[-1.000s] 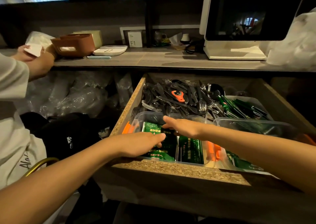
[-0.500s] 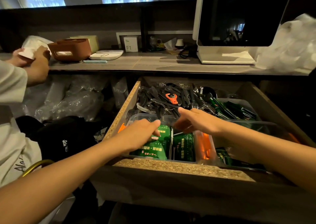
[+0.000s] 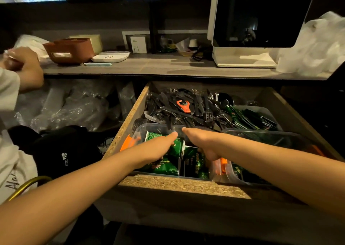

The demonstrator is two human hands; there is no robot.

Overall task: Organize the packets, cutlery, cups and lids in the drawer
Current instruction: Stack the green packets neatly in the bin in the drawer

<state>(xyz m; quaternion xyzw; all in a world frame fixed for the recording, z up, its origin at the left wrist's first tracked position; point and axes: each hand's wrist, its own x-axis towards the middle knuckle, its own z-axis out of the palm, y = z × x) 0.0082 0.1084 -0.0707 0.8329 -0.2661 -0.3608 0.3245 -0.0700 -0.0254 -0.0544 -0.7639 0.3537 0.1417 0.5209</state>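
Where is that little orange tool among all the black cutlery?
In the head view, the orange tool lies on top of the black cutlery pile at the back of the open drawer, beyond both hands.

- A café or food-service counter is suggested.
- A point-of-sale screen (image 3: 261, 14) is mounted on the surface (image 3: 168, 67).
- Disposable black cutlery (image 3: 186, 108) and green packets (image 3: 164, 166) are stocked in the drawer (image 3: 177, 186).
- Plastic-wrapped cups (image 3: 74, 110) are stored below.
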